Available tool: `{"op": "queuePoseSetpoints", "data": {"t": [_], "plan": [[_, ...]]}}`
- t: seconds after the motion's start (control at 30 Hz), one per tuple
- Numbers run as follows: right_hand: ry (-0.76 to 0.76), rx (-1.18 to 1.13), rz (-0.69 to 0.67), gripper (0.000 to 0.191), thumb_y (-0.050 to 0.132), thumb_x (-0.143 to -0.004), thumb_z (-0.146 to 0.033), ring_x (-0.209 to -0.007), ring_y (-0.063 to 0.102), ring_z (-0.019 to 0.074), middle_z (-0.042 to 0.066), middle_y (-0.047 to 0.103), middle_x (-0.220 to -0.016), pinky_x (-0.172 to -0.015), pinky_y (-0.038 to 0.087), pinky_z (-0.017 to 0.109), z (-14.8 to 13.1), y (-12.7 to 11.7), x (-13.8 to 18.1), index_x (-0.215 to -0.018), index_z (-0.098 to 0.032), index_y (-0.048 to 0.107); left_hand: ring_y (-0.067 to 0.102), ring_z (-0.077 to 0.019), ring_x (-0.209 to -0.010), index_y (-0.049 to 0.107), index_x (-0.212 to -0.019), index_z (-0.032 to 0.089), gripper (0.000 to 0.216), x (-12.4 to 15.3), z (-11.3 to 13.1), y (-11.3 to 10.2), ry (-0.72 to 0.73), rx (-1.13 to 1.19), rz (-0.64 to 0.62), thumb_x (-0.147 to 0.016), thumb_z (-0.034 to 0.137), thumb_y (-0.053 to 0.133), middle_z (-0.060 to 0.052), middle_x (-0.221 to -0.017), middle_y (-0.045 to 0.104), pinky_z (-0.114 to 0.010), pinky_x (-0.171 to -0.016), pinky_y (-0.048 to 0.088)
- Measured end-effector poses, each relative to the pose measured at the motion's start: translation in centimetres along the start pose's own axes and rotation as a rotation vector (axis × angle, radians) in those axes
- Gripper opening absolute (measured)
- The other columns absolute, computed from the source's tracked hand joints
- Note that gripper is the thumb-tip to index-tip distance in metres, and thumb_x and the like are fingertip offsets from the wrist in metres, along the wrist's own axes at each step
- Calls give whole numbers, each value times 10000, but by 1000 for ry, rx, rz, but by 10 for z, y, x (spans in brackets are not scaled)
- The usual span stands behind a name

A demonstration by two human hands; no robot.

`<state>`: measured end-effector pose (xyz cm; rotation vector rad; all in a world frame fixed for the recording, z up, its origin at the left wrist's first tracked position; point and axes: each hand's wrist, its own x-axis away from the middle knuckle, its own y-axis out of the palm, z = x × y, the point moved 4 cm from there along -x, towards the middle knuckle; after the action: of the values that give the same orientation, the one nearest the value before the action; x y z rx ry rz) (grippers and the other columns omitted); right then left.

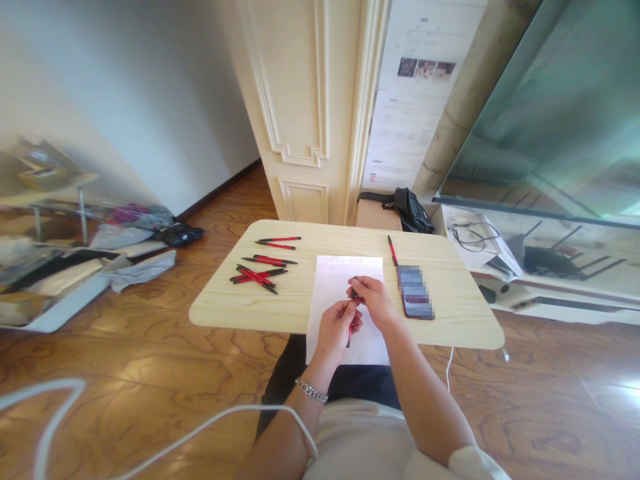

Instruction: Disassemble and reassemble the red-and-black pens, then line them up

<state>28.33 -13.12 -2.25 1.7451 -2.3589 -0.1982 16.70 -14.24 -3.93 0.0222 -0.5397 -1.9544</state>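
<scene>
Both hands meet over a white paper sheet (330, 280) that overhangs the table's near edge. Closed around a red and black pen (349, 331) is my left hand (336, 328); the pen's lower end sticks out below the fingers. My right hand (374, 300) pinches the pen's black upper end just above, and the fingers hide most of its middle. To the left of the paper lie several red and black pens, some side by side and others in a crossed pile (257, 279). Right of the paper, a single pen (393, 251) lies above a phone (416, 293).
The light wooden table (450, 327) has rounded corners. A white cable (200, 427) crosses near my left forearm. Beyond the table are a cream door (300, 120), a black bag (411, 210) and a large dark screen (550, 133). Boxes and bags (65, 280) lie on the left floor.
</scene>
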Motion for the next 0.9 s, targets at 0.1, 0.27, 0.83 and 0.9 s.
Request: {"op": "queuePoseSetpoints", "data": {"t": [0.1,0.27,0.83,0.9], "plan": [[59,-77,-63,354,638,-754,-466,-668,574,148,61,657,-772,-555,408,260,2,1,2,-926,-158,660,553,-95,-554,651,-829,142,351,1,-2,1,1,-5,-2,-742,481,669,-22,-685,619,-207,-499,418],[46,-2,6,396,634,-751,-489,-734,592,164,71,667,-829,-586,433,271,-4,0,1,-980,-167,662,554,-100,-567,655,-870,138,360,1,-2,2,16,13,-11,-748,477,666,-30,-702,614,-204,-498,417],[57,88,-18,352,639,-737,-456,-756,608,151,79,712,-879,-671,412,275,-19,-4,-11,-948,-175,667,567,-104,-575,636,-1045,148,405,2,1,-1,39,-4,-36,-789,461,626,-33,-713,616,-208,-506,410],[59,134,6,361,641,-729,-469,-744,605,142,77,715,-883,-655,394,260,-22,-4,-16,-940,-177,672,561,-104,-557,628,-1071,152,427,2,2,-2,44,-12,-33,-783,467,629,-28,-695,611,-210,-493,399]]}}
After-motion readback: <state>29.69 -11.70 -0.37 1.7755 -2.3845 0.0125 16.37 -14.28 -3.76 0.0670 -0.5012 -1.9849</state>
